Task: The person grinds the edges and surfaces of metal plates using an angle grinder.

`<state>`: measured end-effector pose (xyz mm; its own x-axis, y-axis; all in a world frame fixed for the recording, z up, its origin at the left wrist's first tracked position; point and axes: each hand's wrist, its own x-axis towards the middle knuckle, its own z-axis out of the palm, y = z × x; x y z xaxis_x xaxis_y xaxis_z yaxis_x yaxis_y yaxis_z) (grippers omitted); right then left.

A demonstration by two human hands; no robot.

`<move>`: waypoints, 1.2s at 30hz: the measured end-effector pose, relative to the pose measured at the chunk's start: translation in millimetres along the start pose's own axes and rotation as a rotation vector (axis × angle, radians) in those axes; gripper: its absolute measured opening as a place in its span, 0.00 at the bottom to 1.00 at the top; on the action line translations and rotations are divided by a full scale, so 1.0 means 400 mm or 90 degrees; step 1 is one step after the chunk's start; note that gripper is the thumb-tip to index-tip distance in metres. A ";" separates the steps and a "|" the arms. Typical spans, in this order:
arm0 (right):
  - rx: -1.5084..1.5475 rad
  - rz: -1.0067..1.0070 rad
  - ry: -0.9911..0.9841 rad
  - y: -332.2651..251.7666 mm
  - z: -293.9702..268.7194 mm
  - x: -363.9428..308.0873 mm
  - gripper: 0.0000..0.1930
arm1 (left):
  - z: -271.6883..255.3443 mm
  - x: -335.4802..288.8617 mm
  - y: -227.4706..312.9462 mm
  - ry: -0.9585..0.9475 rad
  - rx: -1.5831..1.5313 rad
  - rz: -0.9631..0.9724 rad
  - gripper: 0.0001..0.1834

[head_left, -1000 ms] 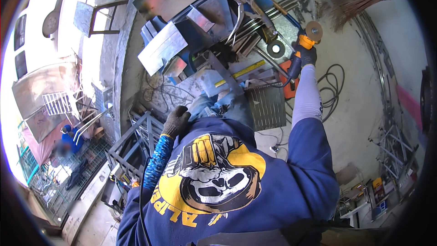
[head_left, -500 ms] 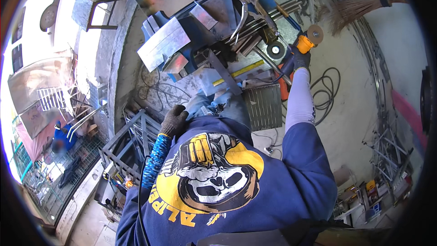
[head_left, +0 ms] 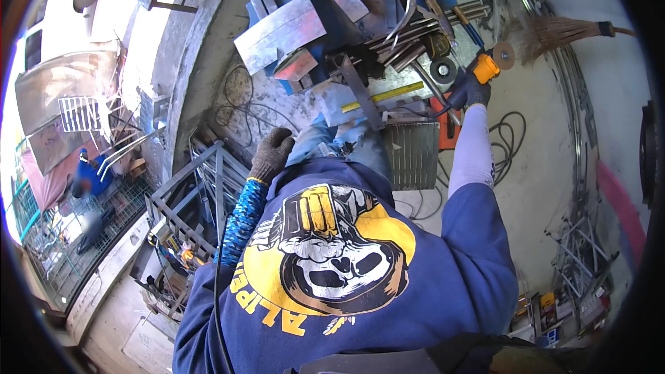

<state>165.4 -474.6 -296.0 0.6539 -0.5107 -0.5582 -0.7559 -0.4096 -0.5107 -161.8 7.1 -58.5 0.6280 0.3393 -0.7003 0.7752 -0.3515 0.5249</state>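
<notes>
- Right hand: dark-gloved, its grip closed around the body of an angle grinder just behind the yellow head.
- Position of grinder: ahead of the right shoulder, at the far end of the outstretched right arm; brown disc fitted, at the side of the head facing away from the body.
- Left hand: grey-gloved, lying near the hip, fingers partly curled; the palm side is hidden, so it cannot be told whether the grip is closed.
- Left of the grinder: a dark disc with a pale hub, apart from the grinder; a thick metal tube runs just beside that disc.
- Below the grinder body: an orange object, partly covered; kind cannot be determined.
- Directly ahead of the legs: a yellow bar, set at a slant.
- Right of the legs: a ribbed grey panel.
- Farther ahead: a metal clamp and a bright metal sheet, the sheet to the left.
- Right of the grinder: a straw broom.
- Near the left forearm: a grey metal frame.
</notes>
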 end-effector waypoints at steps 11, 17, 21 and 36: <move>0.049 -0.017 0.041 0.034 -0.061 -0.090 0.46 | -0.135 0.061 0.117 0.263 -0.227 0.153 0.10; 0.054 0.012 0.169 -0.045 -0.087 -0.313 0.38 | -0.211 0.095 0.268 0.309 -0.120 0.290 0.13; 0.058 -0.109 0.214 -0.029 -0.068 -0.419 0.33 | -0.258 0.179 0.293 0.286 -0.063 0.378 0.15; 0.046 -0.312 -0.209 -0.409 0.266 -1.023 0.33 | -0.282 0.350 0.359 0.242 0.343 0.407 0.44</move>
<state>25.1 -118.0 -53.6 0.9105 -0.0100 -0.4134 -0.3669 -0.4806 -0.7965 45.1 102.4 -26.6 0.9804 0.1706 -0.0985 0.1959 -0.8978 0.3945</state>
